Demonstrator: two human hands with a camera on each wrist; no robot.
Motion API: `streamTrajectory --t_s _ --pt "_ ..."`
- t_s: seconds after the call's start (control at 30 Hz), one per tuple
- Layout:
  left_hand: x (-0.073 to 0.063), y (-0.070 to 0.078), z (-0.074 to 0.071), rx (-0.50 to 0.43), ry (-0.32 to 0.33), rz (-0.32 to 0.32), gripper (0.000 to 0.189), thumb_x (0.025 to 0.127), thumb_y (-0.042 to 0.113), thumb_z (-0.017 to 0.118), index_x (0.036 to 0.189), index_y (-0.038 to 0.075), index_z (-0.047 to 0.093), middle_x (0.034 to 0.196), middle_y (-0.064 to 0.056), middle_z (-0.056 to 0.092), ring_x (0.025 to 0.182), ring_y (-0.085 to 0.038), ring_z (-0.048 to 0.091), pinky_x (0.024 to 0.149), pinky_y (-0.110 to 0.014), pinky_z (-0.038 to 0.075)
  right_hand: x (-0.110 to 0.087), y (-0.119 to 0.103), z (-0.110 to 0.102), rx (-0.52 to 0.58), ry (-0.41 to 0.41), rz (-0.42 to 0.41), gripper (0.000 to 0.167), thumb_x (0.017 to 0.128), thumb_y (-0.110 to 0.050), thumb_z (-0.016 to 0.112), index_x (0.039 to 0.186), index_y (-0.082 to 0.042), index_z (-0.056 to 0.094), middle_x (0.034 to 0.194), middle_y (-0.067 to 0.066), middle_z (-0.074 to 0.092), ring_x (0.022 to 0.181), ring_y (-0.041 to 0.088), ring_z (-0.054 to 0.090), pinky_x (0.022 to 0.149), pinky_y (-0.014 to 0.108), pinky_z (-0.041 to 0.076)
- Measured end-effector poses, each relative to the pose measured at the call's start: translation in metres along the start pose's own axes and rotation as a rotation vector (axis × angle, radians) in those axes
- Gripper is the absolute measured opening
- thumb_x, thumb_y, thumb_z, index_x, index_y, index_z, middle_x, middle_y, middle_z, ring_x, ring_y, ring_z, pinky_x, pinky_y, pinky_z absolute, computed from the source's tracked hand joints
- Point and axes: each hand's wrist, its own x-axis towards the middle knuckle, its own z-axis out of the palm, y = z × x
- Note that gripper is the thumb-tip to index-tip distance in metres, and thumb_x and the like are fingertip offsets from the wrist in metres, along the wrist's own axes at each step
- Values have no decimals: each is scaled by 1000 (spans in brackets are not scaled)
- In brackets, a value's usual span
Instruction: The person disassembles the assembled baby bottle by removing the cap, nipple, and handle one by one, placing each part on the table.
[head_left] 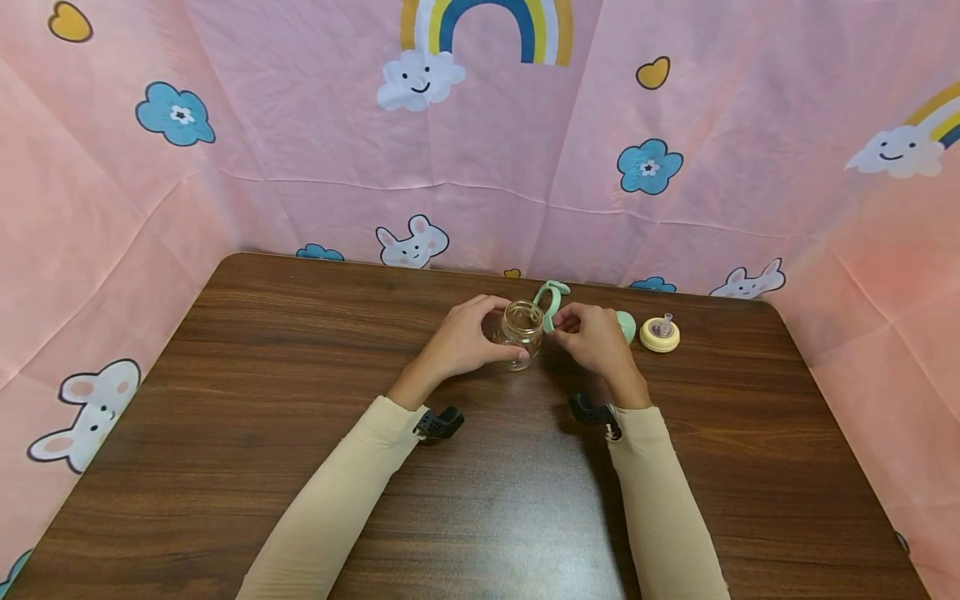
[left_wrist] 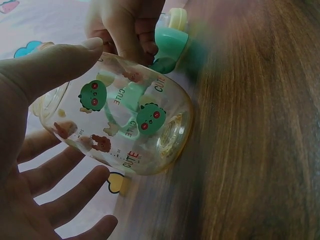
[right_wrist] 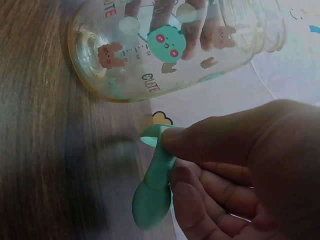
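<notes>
A clear, amber-tinted baby bottle (head_left: pixel 522 332) with printed cartoon faces stands open-mouthed, its base at or just above the tabletop. My left hand (head_left: pixel 467 340) holds it from the left, thumb across the near side and fingers behind. Just right of the bottle, my right hand (head_left: pixel 597 340) pinches a green bottle handle (right_wrist: pixel 152 197) between thumb and fingers. That handle has a rounded end and a curved band, partly hidden by the fingers in the right wrist view. Bottle and handle are close together; in the right wrist view a gap shows between them.
Beyond my right hand sits a green dome-shaped cap (head_left: pixel 626 326), partly covered by the hand. Beside it lies a yellow collar with a clear nipple (head_left: pixel 660 335). The brown wooden table (head_left: pixel 300 375) ends at a pink patterned cloth (head_left: pixel 487 150) behind.
</notes>
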Motion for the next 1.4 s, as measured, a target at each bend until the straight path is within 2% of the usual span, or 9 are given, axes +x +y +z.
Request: streamTrajectory --t_s 1.4 --pt "-1 0 0 -8 -6 -7 78 81 40 101 145 8 68 133 -9 71 127 -33 65 108 -50 51 -1 0 0 -16 -33 -17 12 95 -6 82 105 1 79 96 13 81 92 30 78 86 49 63"
